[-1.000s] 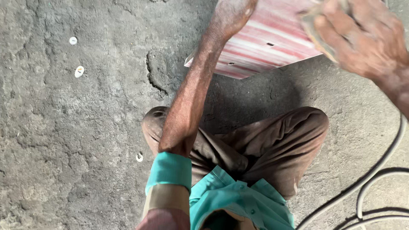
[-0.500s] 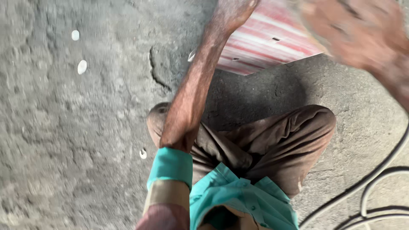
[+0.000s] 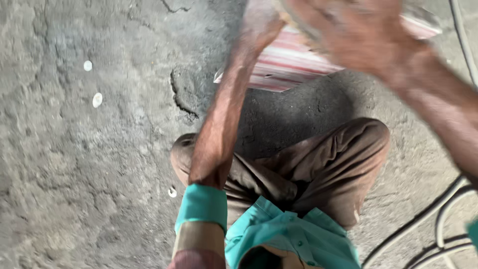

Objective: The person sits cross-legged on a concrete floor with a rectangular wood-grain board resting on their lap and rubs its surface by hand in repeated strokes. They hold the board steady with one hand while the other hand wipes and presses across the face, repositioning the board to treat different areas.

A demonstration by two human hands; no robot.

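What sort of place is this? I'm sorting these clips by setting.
Probably a rough workshop floor or work yard: the person sits on a cracked concrete floor, cables trail alongside, and a striped sheet lies ahead.

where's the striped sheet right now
In the head view the red-and-white striped sheet lies on the concrete floor at top centre, just beyond the person's bent knees, partly covered by the blurred right hand.

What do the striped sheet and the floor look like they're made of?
The striped sheet: probably ridged metal or plastic, pink and white with a slight sheen; blur leaves it open. The floor: rough grey concrete, matte, cracked and pitted.
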